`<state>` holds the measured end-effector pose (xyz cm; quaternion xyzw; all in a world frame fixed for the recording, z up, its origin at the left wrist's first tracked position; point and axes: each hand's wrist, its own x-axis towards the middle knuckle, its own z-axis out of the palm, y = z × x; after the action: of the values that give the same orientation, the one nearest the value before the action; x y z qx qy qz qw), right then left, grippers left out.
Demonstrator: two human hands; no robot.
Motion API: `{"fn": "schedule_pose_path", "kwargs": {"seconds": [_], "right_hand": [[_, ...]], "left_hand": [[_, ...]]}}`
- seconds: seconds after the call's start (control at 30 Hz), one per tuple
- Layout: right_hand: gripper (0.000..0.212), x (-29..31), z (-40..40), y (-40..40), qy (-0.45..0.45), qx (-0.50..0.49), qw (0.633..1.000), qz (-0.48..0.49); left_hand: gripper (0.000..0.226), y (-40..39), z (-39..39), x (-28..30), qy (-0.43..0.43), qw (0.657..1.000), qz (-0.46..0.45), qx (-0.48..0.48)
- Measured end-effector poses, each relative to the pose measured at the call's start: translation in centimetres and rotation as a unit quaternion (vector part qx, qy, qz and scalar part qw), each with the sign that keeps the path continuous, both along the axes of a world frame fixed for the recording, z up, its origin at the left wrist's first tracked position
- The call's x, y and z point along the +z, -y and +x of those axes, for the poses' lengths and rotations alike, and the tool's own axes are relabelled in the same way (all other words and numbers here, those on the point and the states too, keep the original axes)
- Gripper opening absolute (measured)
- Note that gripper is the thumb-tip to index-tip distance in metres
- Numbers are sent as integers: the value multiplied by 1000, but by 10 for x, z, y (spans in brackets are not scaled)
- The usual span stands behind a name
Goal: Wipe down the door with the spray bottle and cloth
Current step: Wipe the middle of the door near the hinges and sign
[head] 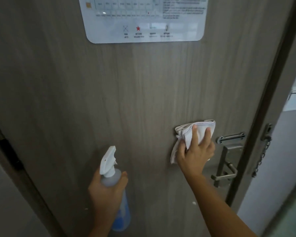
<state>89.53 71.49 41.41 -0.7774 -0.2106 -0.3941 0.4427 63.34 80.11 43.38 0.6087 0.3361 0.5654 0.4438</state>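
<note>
cloth (197,132) on door (109,91) — bottle (114,183) left

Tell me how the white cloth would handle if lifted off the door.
The crumpled white cloth looks thin and floppy: it bunches in folds under the right hand, and a corner hangs loose below. Probably light, since spread fingers alone pin it to the grey wood-grain door. It would likely droop if released.

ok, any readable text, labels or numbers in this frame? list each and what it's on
White plaque on the door: grid, paragraph and captions under four icons, one a red star, all too blurred to read.
Spray bottle in the left hand: no label visible.
Cloth under the right hand: no text.
</note>
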Motion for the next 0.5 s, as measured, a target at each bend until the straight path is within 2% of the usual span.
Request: {"fn": "schedule_pose_path", "kwargs": {"seconds": [0.17, 0.3, 0.5], "right_hand": [[63, -2, -21, -29, -14, -32, 997, 67], [63, -8, -47, -60, 11, -27, 998, 61], [57, -5, -117, -121, 64, 18, 996, 55]], "left_hand": [[43, -14, -16, 5, 20, 1000, -8, 15], [46, -28, -39, 9, 51, 997, -19, 46], [48, -50, -80, 10, 48, 994, 5, 102]]}}
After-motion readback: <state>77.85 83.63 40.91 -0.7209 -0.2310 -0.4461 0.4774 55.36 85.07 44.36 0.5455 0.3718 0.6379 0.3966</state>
